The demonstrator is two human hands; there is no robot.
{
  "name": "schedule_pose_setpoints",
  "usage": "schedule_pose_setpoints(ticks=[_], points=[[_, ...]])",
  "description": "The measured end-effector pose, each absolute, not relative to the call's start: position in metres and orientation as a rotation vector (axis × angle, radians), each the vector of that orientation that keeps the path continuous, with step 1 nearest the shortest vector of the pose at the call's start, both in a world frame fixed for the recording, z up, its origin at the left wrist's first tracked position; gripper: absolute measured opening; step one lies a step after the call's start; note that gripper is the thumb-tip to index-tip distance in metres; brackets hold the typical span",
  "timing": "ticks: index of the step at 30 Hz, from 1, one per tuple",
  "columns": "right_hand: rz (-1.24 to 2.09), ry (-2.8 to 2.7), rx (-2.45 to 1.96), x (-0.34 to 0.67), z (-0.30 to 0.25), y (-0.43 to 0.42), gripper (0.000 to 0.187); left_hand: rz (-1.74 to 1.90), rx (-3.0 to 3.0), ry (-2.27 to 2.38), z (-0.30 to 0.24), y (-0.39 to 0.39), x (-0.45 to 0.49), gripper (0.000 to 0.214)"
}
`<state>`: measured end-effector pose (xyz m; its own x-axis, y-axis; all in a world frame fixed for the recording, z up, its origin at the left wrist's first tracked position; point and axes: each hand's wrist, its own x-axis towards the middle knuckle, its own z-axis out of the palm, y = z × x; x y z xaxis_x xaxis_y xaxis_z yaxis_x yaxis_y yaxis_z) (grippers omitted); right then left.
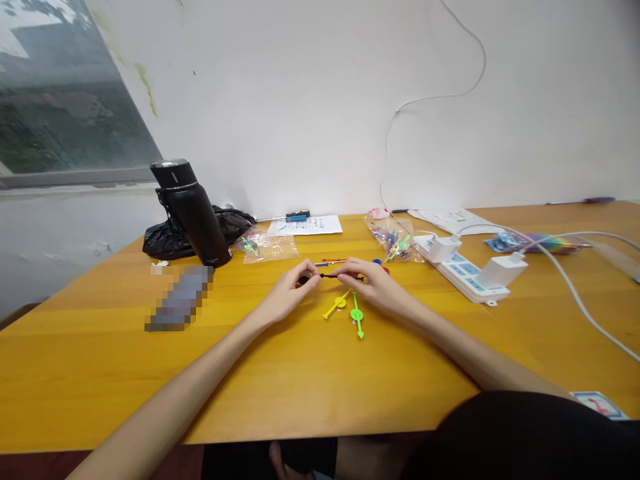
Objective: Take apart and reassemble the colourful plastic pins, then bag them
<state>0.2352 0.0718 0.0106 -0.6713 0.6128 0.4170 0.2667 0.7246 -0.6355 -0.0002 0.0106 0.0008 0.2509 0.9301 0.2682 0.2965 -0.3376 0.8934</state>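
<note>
My left hand (293,288) and my right hand (367,279) rest on the wooden table (300,393), both pinched on the ends of a thin black rod-like piece (334,275) held level between them. Just in front of my right hand lie a yellow plastic stick with a disc (337,305) and a green arrow-like stick with a disc (357,317). Behind my hands lie a few small blue and red sticks (330,263), partly hidden by my fingers.
A black flask (193,212) leans on a black bag (170,241) at the back left. Clear bags of coloured parts (267,245) (393,239), a paper sheet (307,225) with a screwdriver (297,216), a white power strip (467,272) with chargers and cables are at right.
</note>
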Motion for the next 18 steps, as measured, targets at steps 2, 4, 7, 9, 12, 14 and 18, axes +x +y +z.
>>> schedule_pose_setpoints(ticks=[2,4,7,9,12,14,18], points=[[0.641,-2.346,-0.649,0.236,0.010,0.072,0.026,1.055,1.900,1.193,0.003,0.008,0.000,0.026],[0.602,-2.371,-0.649,0.236,0.010,0.071,0.025,1.024,1.962,1.226,0.005,0.007,0.001,0.027],[0.582,-2.377,-0.664,0.236,0.009,0.072,0.023,0.990,2.049,1.262,0.004,0.009,0.001,0.025],[0.541,-2.316,-0.744,0.237,0.008,0.074,0.023,0.987,2.099,1.334,0.002,0.012,-0.003,0.024],[0.475,-2.152,-0.916,0.240,0.004,0.081,0.023,1.031,2.175,1.570,-0.004,0.021,-0.016,0.020],[0.484,-2.093,-0.974,0.242,0.001,0.086,0.023,1.064,2.205,1.726,-0.008,0.027,-0.027,0.017],[0.533,-2.115,-0.952,0.241,-0.004,0.088,0.022,1.018,2.244,1.804,-0.012,0.034,-0.040,0.017]])
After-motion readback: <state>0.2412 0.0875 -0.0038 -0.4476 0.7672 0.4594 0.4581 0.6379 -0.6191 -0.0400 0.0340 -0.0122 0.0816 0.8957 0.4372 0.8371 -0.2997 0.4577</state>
